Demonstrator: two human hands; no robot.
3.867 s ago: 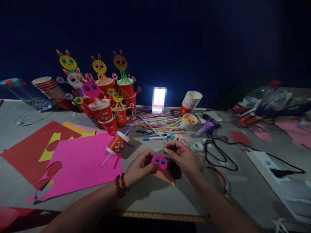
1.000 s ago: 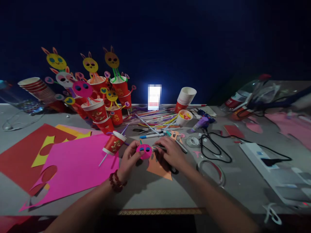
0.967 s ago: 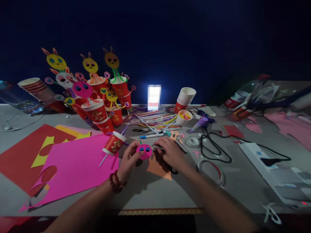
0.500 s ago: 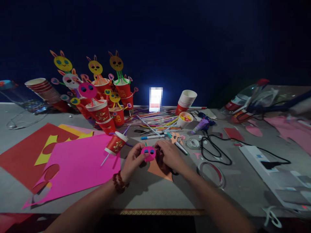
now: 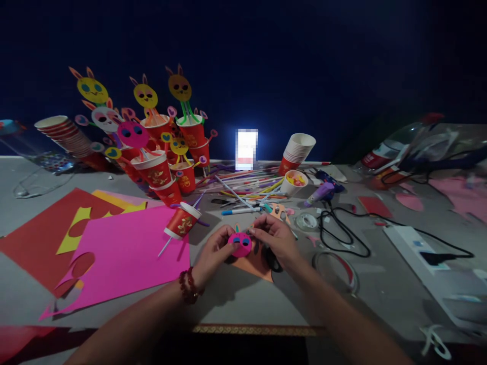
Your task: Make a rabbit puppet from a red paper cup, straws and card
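Observation:
My left hand [image 5: 217, 249] pinches a round pink paper face [image 5: 240, 245] with blue eyes, thumb on its front. A small orange ear with a teal middle [image 5: 237, 228] stands up from the face's top edge. My right hand [image 5: 274, 238] has its thumb and fingers pressed together at the face's upper right edge; whatever small piece is between them is too hidden to name. Beneath the hands lies a cut orange sheet [image 5: 254, 266]. Black scissors [image 5: 272, 259] show partly under the right hand. Left of my hands, a red paper cup [image 5: 182, 221] lies tilted with straw-like sticks through it.
Pink [image 5: 133, 253] and red sheets [image 5: 45, 233] cover the left side. Finished cup figures with rabbit faces [image 5: 146, 96] stand behind them. Pens and pipe cleaners lie mid-table, near a cup of scraps [image 5: 294, 182]. Tape rolls [image 5: 306, 221], a glue gun cable and a power strip [image 5: 414, 253] are right.
The pink face and both hands have shifted slightly right in view. My right hand has turned a little, so its pinching fingertips and the scissors handles show more. The camera view has also shifted slightly.

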